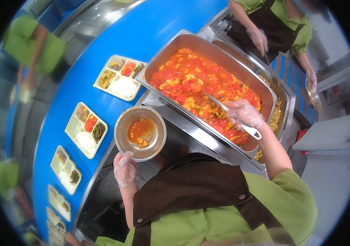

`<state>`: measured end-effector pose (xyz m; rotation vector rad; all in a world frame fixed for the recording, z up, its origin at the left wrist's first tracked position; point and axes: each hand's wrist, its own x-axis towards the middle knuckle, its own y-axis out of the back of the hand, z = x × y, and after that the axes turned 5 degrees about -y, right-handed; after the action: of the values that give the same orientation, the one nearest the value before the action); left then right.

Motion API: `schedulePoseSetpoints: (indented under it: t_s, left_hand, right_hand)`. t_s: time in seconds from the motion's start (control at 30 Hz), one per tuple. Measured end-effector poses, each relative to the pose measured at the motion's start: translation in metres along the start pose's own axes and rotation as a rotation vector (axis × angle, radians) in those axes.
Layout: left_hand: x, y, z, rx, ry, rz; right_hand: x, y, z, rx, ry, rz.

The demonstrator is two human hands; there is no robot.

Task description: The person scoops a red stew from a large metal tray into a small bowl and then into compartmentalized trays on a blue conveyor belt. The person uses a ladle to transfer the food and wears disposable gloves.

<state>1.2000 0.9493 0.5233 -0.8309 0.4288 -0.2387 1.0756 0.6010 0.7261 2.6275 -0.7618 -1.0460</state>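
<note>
In a clear plastic glove, my left hand grips the near rim of a round steel bowl. Red sauce and a few bits of egg lie in the bowl's bottom. My gloved right hand is closed around the pale handle of a serving spoon. The spoon's head is sunk out of sight in tomato and scrambled egg, which fills a deep rectangular steel pan. Left of the pan, a sectioned meal tray holds rice, tomato and egg, and other dishes.
Several more sectioned trays, one being a tray with rice, line a blue conveyor belt. Behind the large pan, another steel pan holds yellowish food. A co-worker there holds a bowl. More people stand across the belt.
</note>
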Motion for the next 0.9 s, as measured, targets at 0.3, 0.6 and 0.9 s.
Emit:
schedulePoseSetpoints:
  t_s: [0.3, 0.6, 0.9]
  left_hand:
    - [-0.012, -0.020, 0.008, 0.006, -0.009, -0.038]
    - [-0.024, -0.040, 0.010, -0.001, -0.041, 0.075]
    - [-0.033, -0.060, 0.008, 0.077, -0.005, 0.161]
  right_hand:
    - [0.003, 0.008, 0.009, 0.253, -0.132, -0.142]
    - [-0.011, 0.030, -0.007, 0.200, -0.103, -0.140]
    - [-0.019, 0.051, -0.005, 0.199, -0.155, -0.168]
